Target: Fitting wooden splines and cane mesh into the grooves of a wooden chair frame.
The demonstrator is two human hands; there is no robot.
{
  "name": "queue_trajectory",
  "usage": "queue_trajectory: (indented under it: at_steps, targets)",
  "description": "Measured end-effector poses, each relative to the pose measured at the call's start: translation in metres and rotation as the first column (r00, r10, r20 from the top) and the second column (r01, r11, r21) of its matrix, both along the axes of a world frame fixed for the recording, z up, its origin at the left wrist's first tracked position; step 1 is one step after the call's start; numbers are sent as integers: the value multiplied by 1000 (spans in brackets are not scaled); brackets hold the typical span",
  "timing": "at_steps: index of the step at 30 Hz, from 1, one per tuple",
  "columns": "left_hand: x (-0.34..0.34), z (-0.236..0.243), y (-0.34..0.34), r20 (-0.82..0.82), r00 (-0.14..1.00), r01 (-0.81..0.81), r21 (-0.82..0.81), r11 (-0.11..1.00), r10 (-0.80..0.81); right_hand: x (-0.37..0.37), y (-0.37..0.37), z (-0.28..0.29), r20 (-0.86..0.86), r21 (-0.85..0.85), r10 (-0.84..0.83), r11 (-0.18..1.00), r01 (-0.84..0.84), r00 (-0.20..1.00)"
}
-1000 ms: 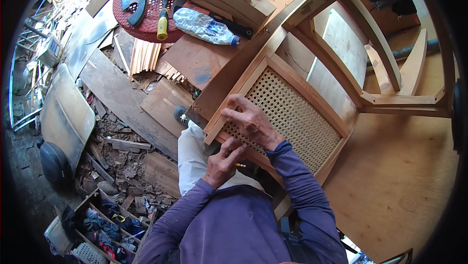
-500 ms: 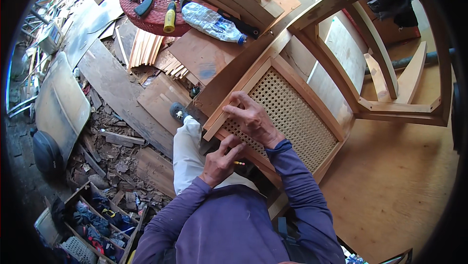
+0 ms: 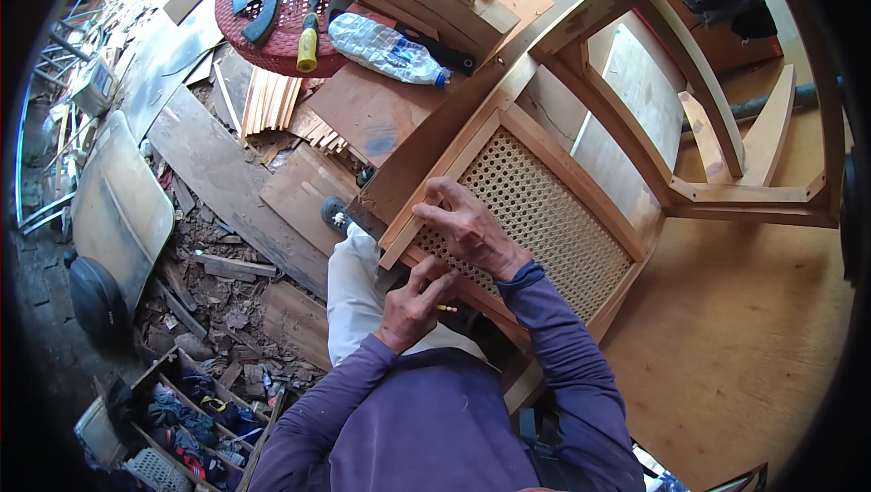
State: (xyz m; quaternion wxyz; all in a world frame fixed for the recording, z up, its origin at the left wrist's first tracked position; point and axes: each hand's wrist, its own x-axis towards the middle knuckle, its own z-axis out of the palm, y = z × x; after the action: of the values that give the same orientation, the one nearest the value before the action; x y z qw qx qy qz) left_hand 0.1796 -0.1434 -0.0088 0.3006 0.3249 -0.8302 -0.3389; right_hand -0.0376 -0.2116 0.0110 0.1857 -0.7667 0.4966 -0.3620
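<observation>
Cane-panelled chair frame lies tipped on the wooden floor, its long woven panel running from near the person's lap up and away to the right. Right hand rests on the weave, fingers curled together; left hand pinches a small yellow-tipped tool. Beyond, a crumpled clear plastic bottle with a blue cap lies on a red woven tray

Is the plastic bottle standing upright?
No, the plastic bottle lies on its side beside the red woven tray.
</observation>
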Motion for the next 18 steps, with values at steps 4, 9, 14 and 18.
queue_trajectory:
  at_steps: [4,9,14,18]
  targets:
    - [-1,1,-2,0,1000,-8,-19,1000,8,-3,-2,8,6,15,9,1000,-9,1000]
    - [-2,4,-1,18,1000,-9,15,1000,9,-1,-1,10,-52,25,-16,1000,17,999]
    - [2,5,0,12,1000,-12,13,1000,11,6,2,13,-3,5,-29,1000,29,1000]
    - [6,8,0,46,999,22,39,999,-24,7,3,11,-32,18,-24,1000,24,999]
